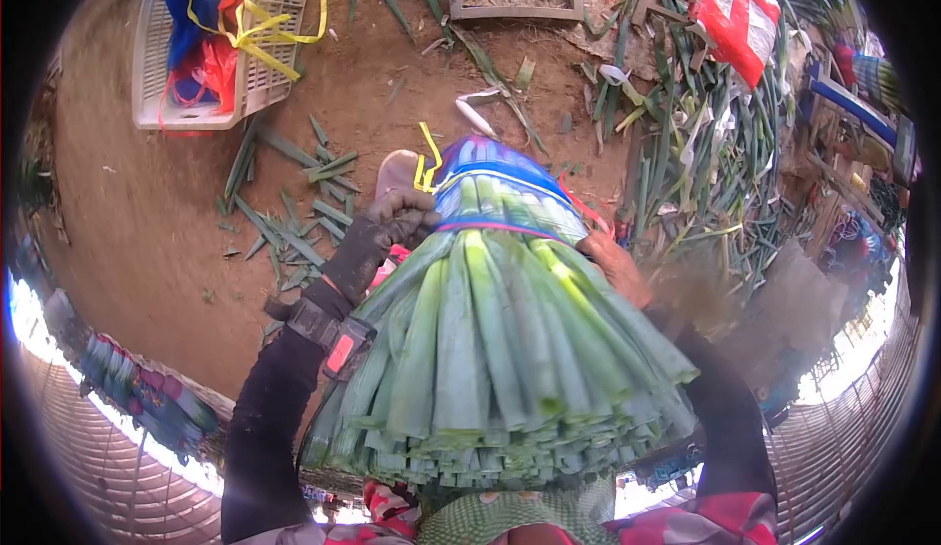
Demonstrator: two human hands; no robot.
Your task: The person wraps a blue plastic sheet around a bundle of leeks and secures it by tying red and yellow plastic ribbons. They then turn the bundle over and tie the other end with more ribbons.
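A big bundle of leeks is in front of my body, its cut green ends fanned toward me. Blue and clear plastic wrap covers its far end, and a blue and pink band circles it. My left hand, in a dark glove, has its fingers curled against the bundle's left side near the band. Bare, my right hand grips the right side; its fingertips are hidden behind the leaves. Yellow strap ends stick up beyond my left hand.
At the upper left stands a white plastic crate with blue, red and yellow strips. Cut leek leaves lie on the dirt floor, with a larger heap at right. A frame lies at the top. More bundles sit lower left.
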